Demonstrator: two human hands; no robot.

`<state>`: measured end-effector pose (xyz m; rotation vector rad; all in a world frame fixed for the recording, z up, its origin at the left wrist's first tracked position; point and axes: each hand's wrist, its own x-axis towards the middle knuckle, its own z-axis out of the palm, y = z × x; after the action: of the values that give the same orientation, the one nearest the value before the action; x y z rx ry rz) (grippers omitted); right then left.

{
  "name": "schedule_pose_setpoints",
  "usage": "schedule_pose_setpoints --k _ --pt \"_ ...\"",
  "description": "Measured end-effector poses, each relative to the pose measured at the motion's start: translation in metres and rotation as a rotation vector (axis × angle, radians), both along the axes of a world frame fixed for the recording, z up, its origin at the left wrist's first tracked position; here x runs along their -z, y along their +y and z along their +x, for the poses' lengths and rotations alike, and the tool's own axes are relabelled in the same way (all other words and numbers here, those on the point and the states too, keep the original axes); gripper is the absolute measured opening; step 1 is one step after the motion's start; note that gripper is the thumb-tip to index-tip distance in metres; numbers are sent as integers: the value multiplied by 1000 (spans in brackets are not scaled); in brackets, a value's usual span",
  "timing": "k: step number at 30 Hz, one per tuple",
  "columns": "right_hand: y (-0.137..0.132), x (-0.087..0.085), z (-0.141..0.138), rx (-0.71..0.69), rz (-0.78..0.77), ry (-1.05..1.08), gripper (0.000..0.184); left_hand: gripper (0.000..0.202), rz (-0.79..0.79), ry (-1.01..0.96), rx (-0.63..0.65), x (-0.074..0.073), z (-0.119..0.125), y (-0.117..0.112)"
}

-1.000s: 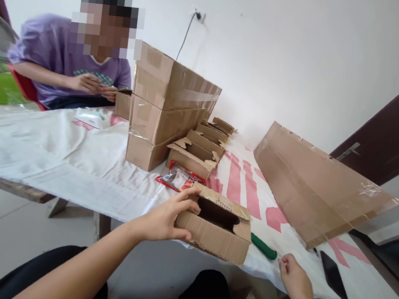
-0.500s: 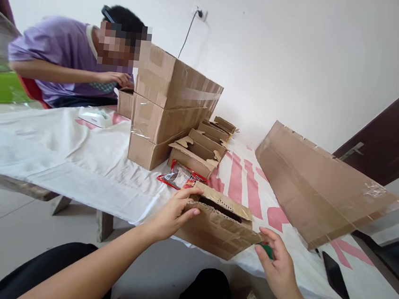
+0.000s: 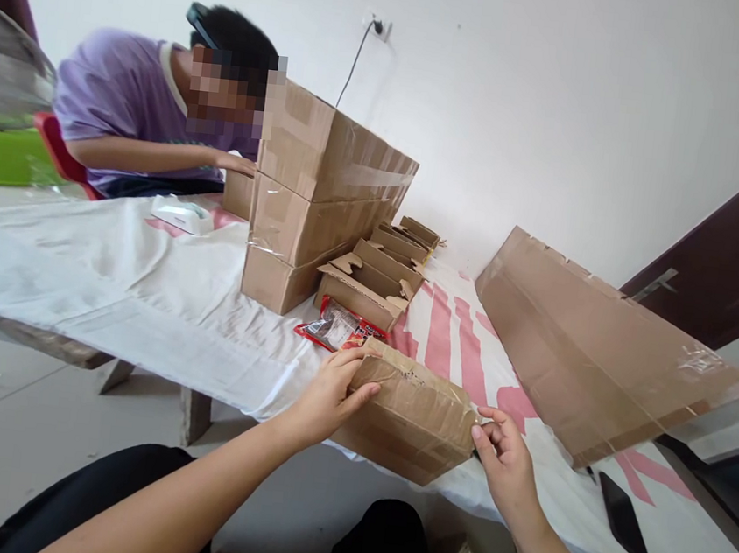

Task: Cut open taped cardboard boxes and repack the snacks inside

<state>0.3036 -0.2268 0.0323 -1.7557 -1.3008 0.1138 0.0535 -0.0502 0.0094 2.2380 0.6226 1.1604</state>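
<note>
A small cardboard box (image 3: 417, 422) stands at the near edge of the table, its top flaps pressed together. My left hand (image 3: 337, 396) grips its left end, with the thumb on the near side and the fingers over the top. At the right end, my right hand (image 3: 498, 444) pinches the upper corner between thumb and forefinger, its other fingers curled. Just behind the box lies a red and clear food packet (image 3: 338, 322). The inside of the box is hidden.
Three long taped cartons (image 3: 288, 206) are stacked behind on the left. Beside them sit several open boxes (image 3: 369, 281). A large cardboard panel (image 3: 592, 353) and a black phone (image 3: 625, 521) are on the right. Across the table a person in a purple shirt (image 3: 124, 101) bends over another box (image 3: 238, 194).
The gap along the box's top has shut as the flaps came together. My right hand has moved slightly left and up onto the corner. The other person's hand has lowered behind the cartons.
</note>
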Motion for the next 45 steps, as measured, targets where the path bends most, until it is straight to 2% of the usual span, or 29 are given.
schedule_pose_setpoints --k 5,8,11,16,23,35,40,45 --pt "5 -15 -5 88 135 -421 28 24 5 -31 -5 4 2 1" --pt "12 -31 -15 -49 180 -635 23 22 10 -50 -3 4 3 1" --pt "22 -42 -26 -173 140 -746 21 20 10 -68 6 3 2 1" --pt "35 -52 -34 -212 63 -879 12 20 4 -67 21 1 1 1" --pt "43 -63 -34 -221 -27 -1013 8 19 7 -59 43 -1 0 1" --pt "41 -62 -34 -215 32 -1009 13 20 10 -55 33 -3 0 0" --pt "38 -67 -36 -229 -31 -958 11 24 8 -56 37 -2 0 0" --pt "43 -65 -38 -204 -64 -1057 11 28 -1 -60 41 -2 0 0"
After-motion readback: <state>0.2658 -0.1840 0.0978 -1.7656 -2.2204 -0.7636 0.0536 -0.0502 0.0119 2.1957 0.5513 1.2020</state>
